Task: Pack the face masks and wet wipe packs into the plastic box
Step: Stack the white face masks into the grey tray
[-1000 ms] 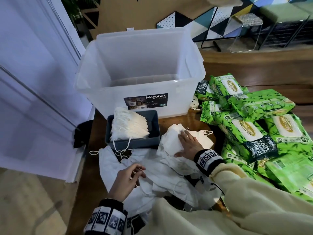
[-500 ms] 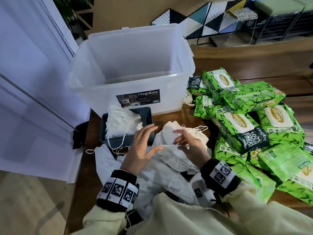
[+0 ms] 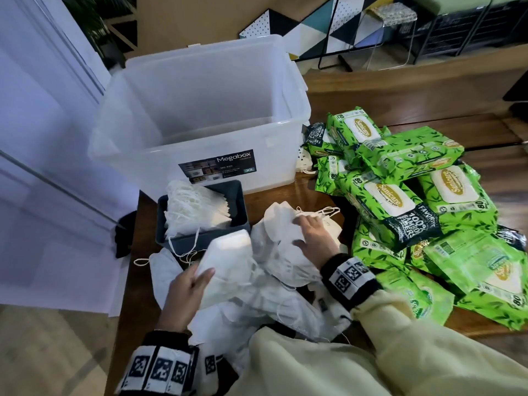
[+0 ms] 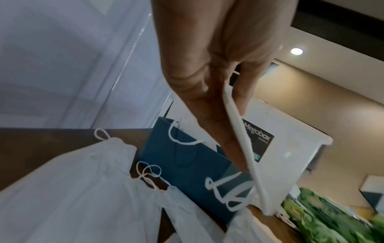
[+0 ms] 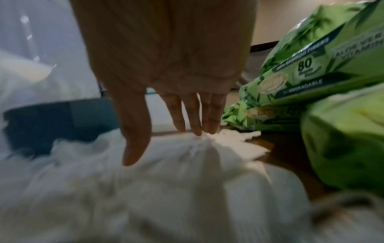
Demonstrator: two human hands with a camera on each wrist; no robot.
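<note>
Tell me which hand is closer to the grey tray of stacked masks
Left. The left hand holds a folded mask whose far end reaches the grey tray's near wall. The right hand rests on the loose mask pile, off to the tray's right.

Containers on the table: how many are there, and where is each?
2. The clear plastic box stands at the back; the small grey tray, holding masks, sits just in front of it.
</note>
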